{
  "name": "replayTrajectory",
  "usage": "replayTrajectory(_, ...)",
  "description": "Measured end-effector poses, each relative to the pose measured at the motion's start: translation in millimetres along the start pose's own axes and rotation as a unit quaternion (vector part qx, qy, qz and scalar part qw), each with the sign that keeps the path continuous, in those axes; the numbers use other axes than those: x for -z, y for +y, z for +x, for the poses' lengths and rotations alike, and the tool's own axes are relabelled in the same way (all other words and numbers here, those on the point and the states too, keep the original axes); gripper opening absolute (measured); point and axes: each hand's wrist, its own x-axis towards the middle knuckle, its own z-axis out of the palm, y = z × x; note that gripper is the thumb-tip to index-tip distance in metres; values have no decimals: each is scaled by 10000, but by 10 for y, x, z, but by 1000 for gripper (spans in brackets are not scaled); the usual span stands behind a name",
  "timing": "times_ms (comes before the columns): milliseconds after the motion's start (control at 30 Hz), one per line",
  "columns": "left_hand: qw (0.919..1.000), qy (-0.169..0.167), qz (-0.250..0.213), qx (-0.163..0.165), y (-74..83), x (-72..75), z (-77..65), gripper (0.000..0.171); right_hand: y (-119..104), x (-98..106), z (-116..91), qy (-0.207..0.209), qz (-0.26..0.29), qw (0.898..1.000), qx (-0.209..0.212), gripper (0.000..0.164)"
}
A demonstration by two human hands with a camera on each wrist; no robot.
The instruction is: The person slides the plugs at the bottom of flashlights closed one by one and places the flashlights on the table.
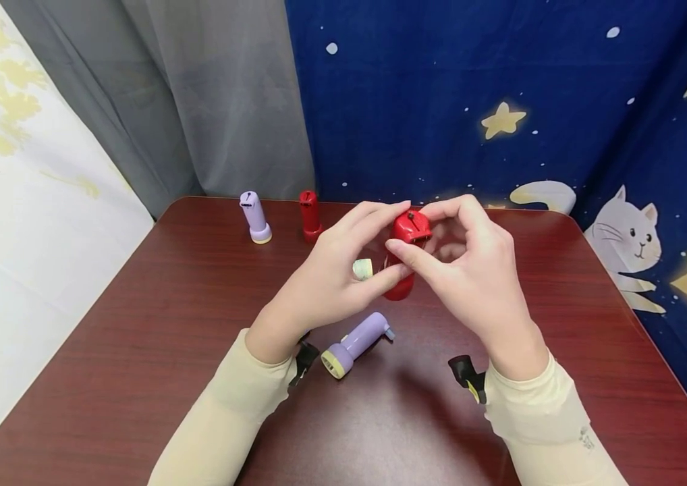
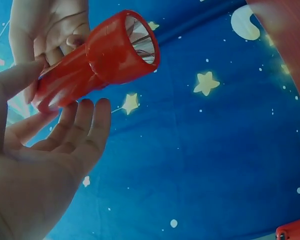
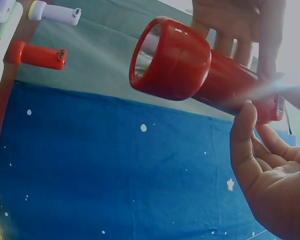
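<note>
Both hands hold a red flashlight (image 1: 411,225) above the middle of the table, its tail end upward and its wide lens end downward. My left hand (image 1: 337,266) pinches the body between thumb and fingers from the left. From the other side my right hand (image 1: 477,270) grips near the tail, its thumb across the front. In the left wrist view the lens end of the flashlight (image 2: 121,50) juts out past the fingers. The right wrist view shows its smooth head (image 3: 180,62) and a small slot at the tail.
A purple flashlight (image 1: 358,343) lies below the hands, a small bluish piece sticking out of its tail. At the back left stand a lavender flashlight (image 1: 254,217) and another red flashlight (image 1: 310,216). A pale green object (image 1: 362,268) is mostly hidden behind the left hand.
</note>
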Motion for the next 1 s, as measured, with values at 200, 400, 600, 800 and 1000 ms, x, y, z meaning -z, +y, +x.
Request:
replayTrajectory(200,9995,176,208,-147,2,-6,3,57,-7,-17,-3,-194,-16,9995,-242,50)
replayTrajectory(400,9998,132,153,-70,-10,17,-3,55,11,-35,0,-392,-183,9990,-62,52)
replayTrajectory(600,9999,98,95,-49,-44,24,2,54,34,-39,31,-492,-410,9977,233,50)
replayTrajectory(800,9999,47,147,-77,-135,-2,21,54,57,-1,40,-566,-596,9966,-1,46)
replayTrajectory(1000,9901,-532,1118,665,-322,77,-44,57,179,-74,230,-892,-887,9918,-236,42)
